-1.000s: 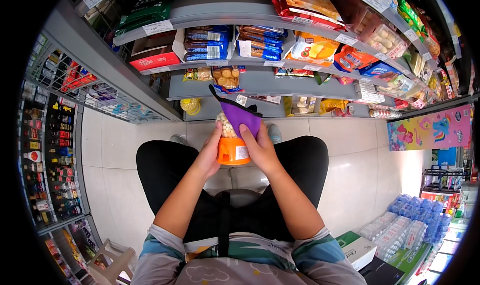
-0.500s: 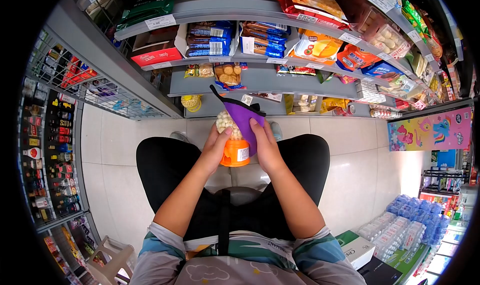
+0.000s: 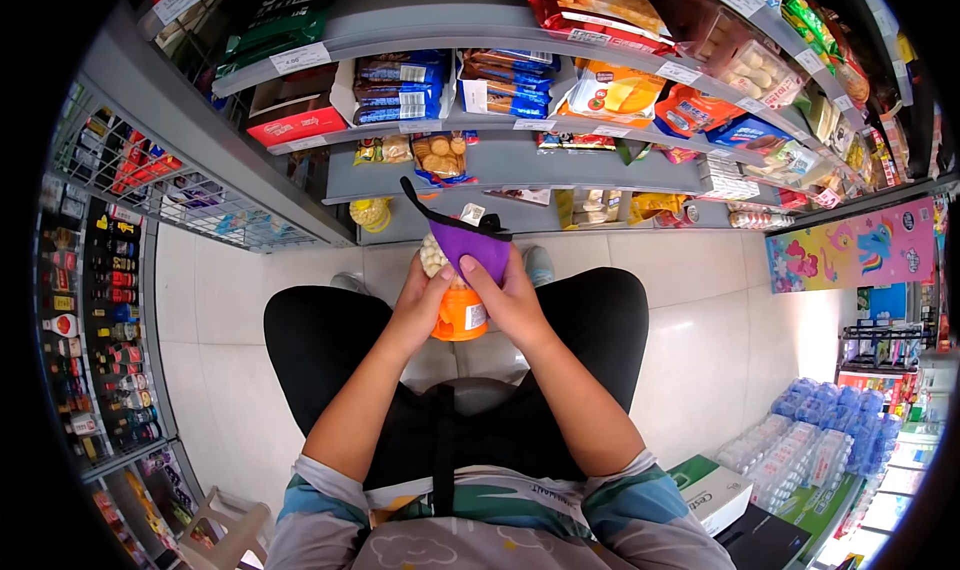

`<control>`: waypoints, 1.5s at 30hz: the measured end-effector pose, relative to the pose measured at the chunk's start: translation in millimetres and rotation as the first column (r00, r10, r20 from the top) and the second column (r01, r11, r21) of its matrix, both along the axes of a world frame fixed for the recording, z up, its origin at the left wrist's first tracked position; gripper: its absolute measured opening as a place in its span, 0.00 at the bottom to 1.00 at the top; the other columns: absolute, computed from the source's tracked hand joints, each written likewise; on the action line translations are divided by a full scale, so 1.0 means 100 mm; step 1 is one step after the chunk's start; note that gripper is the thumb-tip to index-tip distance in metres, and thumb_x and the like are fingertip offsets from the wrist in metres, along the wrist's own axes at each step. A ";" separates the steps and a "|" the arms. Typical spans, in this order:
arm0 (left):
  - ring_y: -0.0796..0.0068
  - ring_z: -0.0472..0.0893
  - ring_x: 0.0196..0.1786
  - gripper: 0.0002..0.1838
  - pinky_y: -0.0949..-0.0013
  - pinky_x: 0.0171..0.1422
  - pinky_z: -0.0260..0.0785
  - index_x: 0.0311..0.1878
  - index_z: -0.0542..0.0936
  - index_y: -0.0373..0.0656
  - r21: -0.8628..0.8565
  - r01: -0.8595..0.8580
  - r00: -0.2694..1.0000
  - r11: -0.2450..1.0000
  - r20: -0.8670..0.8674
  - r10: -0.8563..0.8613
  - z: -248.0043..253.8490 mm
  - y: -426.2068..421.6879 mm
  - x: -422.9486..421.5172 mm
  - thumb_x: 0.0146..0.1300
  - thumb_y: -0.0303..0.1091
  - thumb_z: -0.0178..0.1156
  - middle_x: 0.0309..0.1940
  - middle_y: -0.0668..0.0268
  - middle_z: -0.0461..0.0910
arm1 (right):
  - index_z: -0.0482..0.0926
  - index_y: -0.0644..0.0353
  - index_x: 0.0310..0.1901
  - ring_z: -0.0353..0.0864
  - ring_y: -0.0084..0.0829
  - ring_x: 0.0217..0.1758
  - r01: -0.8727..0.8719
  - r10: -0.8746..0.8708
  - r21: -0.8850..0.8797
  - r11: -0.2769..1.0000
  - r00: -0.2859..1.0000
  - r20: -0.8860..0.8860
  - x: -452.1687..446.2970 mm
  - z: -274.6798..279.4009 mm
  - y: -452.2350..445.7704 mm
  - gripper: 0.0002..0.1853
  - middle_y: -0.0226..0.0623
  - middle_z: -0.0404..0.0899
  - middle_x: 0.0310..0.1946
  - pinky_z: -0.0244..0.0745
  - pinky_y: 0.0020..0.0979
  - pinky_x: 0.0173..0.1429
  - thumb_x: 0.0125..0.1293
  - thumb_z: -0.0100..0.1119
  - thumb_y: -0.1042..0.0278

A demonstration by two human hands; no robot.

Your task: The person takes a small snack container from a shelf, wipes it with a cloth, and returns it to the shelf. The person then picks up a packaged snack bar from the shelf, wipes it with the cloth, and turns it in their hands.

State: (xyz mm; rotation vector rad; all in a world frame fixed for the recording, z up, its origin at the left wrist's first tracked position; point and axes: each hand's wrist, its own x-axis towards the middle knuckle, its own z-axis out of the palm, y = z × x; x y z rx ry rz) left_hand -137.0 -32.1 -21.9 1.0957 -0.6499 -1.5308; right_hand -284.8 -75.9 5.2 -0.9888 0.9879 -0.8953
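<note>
Between my knees, my left hand (image 3: 421,308) is wrapped round a clear jar of small pale balls (image 3: 433,257). The jar is tilted, with its orange lid (image 3: 461,315) at the lower end and a white label on that lid. My right hand (image 3: 507,301) pinches a purple cloth (image 3: 466,244) with black edging and presses it against the jar's side. The cloth covers much of the jar's right and upper part. A black strap end sticks up from the cloth's left corner.
Ahead are grey shelves (image 3: 500,160) of packaged snacks; a yellow-lidded jar (image 3: 371,214) stands on the lowest one. A wire rack (image 3: 190,195) is at left, a beige stool (image 3: 225,528) at lower left. Bottled water packs (image 3: 800,450) and a white-green box (image 3: 712,495) are at lower right.
My right hand has moved left toward my left hand, bringing the cloth further across the jar. More of the jar is covered now. The view has shifted slightly.
</note>
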 end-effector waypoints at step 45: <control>0.70 0.71 0.71 0.30 0.62 0.77 0.62 0.72 0.64 0.45 -0.058 0.230 0.973 0.972 -0.010 -0.230 0.13 0.07 0.15 0.73 0.39 0.65 0.70 0.61 0.70 | 0.75 0.58 0.64 0.79 0.36 0.66 0.082 -0.325 0.379 0.922 0.698 0.638 -0.27 0.07 -0.10 0.25 0.39 0.81 0.61 0.68 0.40 0.75 0.77 0.56 0.48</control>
